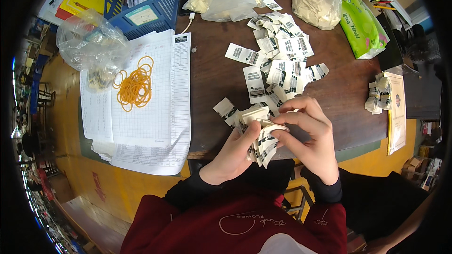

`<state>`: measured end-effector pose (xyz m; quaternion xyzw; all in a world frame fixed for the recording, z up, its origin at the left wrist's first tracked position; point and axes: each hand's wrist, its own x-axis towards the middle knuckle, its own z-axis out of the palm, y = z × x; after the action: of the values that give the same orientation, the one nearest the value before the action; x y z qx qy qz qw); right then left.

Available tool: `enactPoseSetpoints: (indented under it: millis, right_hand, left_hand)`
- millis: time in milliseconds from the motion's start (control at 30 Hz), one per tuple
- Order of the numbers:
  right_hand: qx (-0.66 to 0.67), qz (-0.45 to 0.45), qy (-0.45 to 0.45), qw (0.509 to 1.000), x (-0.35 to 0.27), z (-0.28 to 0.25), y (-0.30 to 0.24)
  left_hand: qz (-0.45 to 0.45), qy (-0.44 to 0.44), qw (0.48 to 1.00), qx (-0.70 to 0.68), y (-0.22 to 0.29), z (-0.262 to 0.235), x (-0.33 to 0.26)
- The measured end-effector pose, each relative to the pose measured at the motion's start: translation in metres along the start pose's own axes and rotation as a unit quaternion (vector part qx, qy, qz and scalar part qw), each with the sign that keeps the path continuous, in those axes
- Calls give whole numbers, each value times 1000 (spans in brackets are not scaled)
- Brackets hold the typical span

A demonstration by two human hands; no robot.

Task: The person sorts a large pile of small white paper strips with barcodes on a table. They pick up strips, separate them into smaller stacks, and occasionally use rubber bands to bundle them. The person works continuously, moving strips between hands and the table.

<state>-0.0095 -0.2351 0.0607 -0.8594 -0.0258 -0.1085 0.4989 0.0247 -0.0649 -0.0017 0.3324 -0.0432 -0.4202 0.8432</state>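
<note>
Brown table (212,66) stretches ahead of the grip, yellow floor (117,188) past its edges. Left hand (230,153) clasps one label stack (263,143), right hand (313,134) pinching its edge; just ahead lie loose labels (288,73), too overlapped to count, with one green pack (360,28) farther right, one band heap (134,89) left.

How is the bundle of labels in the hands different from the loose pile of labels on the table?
The bundle is gathered together; the loose pile is spread messily. The left hand and right hand hold the bundle; the loose pile lies on the table. The loose pile covers more space than the bundle. Both have whitish labels with dark printing.
</note>
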Motion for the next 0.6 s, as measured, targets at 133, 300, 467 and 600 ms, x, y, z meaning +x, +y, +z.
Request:
enactPoseSetpoints:
  millis: [133,300,467,600]
  right_hand:
    - [26,20,0,999,-1,0,2]
    - [81,25,-9,996,2,-14,0]
    - [47,29,-14,998,7,-6,2]
    - [10,9,7,1000,9,2,5]
  left_hand:
    - [-3,33,999,9,-1,4,-1]
    - [12,40,996,73,7,-1,1]
    - [-23,8,1000,-18,4,-2,0]
    - [-31,-30,996,-83,4,-1,1]
